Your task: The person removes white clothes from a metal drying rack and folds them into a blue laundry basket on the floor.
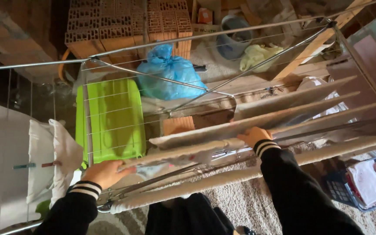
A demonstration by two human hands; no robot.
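Grey towel lies draped in folds over the wires of a metal drying rack. Left hand pinches its near corner; right hand grips a middle fold. Beyond stand a green crate, blue bag and bricks; a laundry basket sits right.

Count: 2 hands on the rack, left hand and right hand, both gripping the grey towel. 1 metal drying rack, 1 green plastic crate, 1 blue plastic bag, 1 blue laundry basket, 2 clothes pegs on the white cloths (one blue, one reddish), 1 stack of bricks
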